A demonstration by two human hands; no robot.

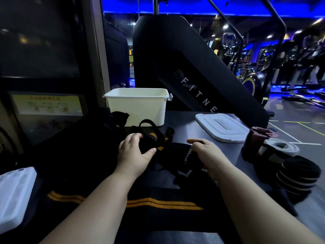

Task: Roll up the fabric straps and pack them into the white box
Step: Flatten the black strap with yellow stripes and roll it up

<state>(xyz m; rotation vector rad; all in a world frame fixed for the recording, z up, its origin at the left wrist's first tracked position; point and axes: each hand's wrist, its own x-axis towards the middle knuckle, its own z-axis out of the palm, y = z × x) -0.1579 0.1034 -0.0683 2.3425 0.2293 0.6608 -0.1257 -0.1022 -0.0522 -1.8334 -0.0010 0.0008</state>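
Both hands work one black strap [159, 135]: left hand [135, 152] grips its bunched, orange-striped part, right hand [205, 151] pinches the labelled end. It sits mid-surface, just in front of the white box [137, 106]. Progress, my guess: partway. Rolled straps [299, 173] sit at right, not yet packed; box floor not visible. Second strap [167, 203] lies flat, unrolled. Held strap's long axis runs approx left-right btwn hands, w/ a loop rising toward the box.
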